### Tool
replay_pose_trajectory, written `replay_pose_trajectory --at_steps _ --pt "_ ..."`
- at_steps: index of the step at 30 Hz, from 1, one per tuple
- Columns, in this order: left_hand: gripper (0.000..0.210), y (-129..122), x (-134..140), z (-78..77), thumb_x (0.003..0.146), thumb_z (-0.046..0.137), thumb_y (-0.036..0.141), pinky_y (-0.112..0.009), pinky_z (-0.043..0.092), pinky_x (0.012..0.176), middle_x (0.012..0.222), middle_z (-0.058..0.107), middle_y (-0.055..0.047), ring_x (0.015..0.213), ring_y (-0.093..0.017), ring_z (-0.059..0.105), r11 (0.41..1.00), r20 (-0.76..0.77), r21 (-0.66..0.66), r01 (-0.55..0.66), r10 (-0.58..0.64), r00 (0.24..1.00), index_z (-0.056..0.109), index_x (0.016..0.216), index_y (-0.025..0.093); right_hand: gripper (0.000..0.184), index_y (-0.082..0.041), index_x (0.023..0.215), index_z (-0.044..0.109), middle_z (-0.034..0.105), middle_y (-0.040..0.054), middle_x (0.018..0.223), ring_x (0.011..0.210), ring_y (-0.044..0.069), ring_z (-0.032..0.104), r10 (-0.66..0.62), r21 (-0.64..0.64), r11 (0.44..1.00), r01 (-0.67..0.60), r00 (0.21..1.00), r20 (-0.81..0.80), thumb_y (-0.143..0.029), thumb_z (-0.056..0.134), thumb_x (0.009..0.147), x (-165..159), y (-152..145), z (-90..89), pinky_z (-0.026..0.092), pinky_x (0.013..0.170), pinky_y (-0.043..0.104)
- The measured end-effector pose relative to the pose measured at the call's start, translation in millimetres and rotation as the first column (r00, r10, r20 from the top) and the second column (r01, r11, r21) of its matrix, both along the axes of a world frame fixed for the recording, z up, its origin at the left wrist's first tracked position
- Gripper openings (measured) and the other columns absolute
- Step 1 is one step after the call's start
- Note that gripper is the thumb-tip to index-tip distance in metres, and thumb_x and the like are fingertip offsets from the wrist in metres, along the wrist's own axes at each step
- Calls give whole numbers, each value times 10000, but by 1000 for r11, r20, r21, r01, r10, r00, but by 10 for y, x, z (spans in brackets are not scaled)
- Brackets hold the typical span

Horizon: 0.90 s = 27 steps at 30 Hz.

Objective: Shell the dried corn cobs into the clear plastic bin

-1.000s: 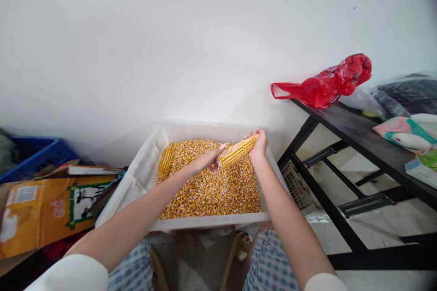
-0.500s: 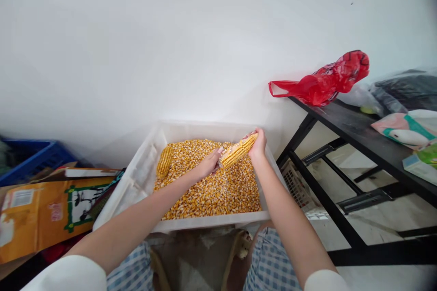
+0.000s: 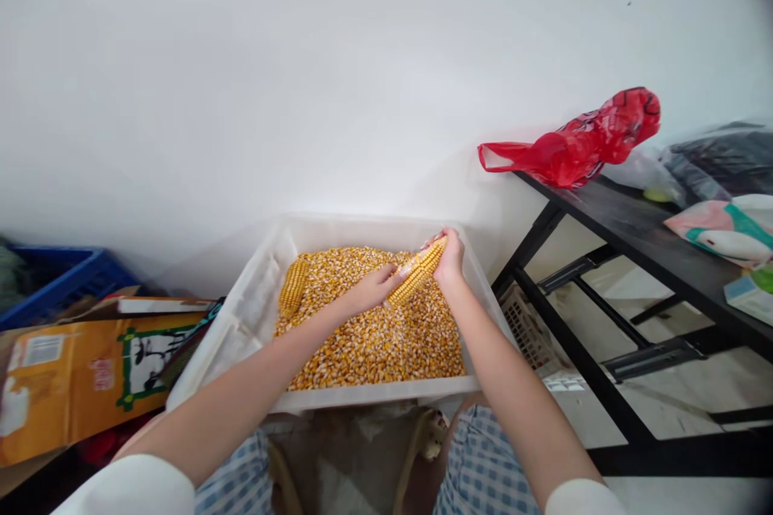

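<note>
Kernels [image 3: 374,354] lie in a tub [image 3: 386,396] below the left grip [image 3: 371,290], its thumb against the nearer half of a corn cob [image 3: 416,282]; whether its fingers close I cannot tell. The right grip [image 3: 451,259] clasps the far end. Left of both lies a second cob [image 3: 292,288]; beyond, to their right, a red bag [image 3: 580,151] sits on a table [image 3: 634,223].

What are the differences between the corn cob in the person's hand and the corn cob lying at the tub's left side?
The held cob is in the right hand, with the left hand at its lower end; the other cob lies on loose kernels.
The held cob shows a pale strip; the other cob shows yellow rows across its visible side.
Both are long and yellow.
</note>
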<state>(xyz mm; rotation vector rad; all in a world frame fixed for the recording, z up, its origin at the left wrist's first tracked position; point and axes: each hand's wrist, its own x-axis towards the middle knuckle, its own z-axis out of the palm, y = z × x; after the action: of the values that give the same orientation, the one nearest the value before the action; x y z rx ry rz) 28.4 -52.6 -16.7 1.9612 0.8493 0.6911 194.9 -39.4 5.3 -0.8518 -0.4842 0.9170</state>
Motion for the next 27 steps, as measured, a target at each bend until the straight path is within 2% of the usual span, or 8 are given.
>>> replay_pose_trajectory --at_steps 5,9,11,15,19,23,25,27 --pt "423 40 47 -51 732 421 553 -297 418 754 899 631 -61 895 -209 549 977 220 -205 -67 113 969 608 858 195 190 -184 602 321 443 -48 419 389 105 483 33 -12 999 -33 999 -24 -334 409 679 21 15 3 421 424 224" --pt "594 86 35 11 703 332 666 -328 448 618 792 649 -91 716 -220 608 802 213 -594 55 91 973 590 887 164 192 -188 610 290 428 -58 438 405 100 482 11 -6 1000 -12 994 -106 -340 383 684 104 28 3 432 449 229" --pt "592 74 31 45 702 352 660 -317 444 645 867 645 -92 752 -211 616 763 278 -637 112 92 956 563 985 184 192 -189 613 270 420 -64 447 412 96 483 -43 -11 999 42 984 -174 -342 356 692 150 33 -10 443 472 239" --pt "512 57 45 59 684 536 529 -291 428 750 1028 594 -100 860 -187 596 815 436 -566 126 167 884 518 1067 190 171 -186 603 284 462 -51 468 448 100 510 -63 -24 998 58 949 -310 -315 320 711 201 43 -32 466 522 258" --pt "480 214 -25 51 696 526 516 -290 450 744 1010 583 -90 829 -160 584 806 527 -591 -40 423 737 503 1023 166 163 -160 656 456 600 21 615 583 129 581 237 -90 960 -265 941 -243 -251 339 724 148 42 2 489 564 279" --pt "470 430 -209 96 733 429 572 -264 468 709 921 604 -61 830 -151 573 771 623 -621 -138 593 511 490 992 184 226 -125 812 572 641 61 751 658 145 602 621 -232 750 -619 780 -74 -274 413 754 -56 -9 20 501 574 293" --pt "511 451 -268 137 722 396 617 -273 473 687 852 619 -60 802 -168 578 746 605 -649 -148 624 494 510 963 181 300 -120 842 584 641 79 761 648 143 600 736 -319 647 -692 676 27 -382 472 749 -213 -55 5 495 547 268" --pt "573 400 -269 177 700 365 662 -303 475 662 795 625 -72 760 -192 585 739 560 -666 -99 584 588 530 936 167 362 -138 862 584 633 62 734 610 132 586 705 -355 695 -625 690 166 -461 530 707 -387 -108 -13 477 499 236"
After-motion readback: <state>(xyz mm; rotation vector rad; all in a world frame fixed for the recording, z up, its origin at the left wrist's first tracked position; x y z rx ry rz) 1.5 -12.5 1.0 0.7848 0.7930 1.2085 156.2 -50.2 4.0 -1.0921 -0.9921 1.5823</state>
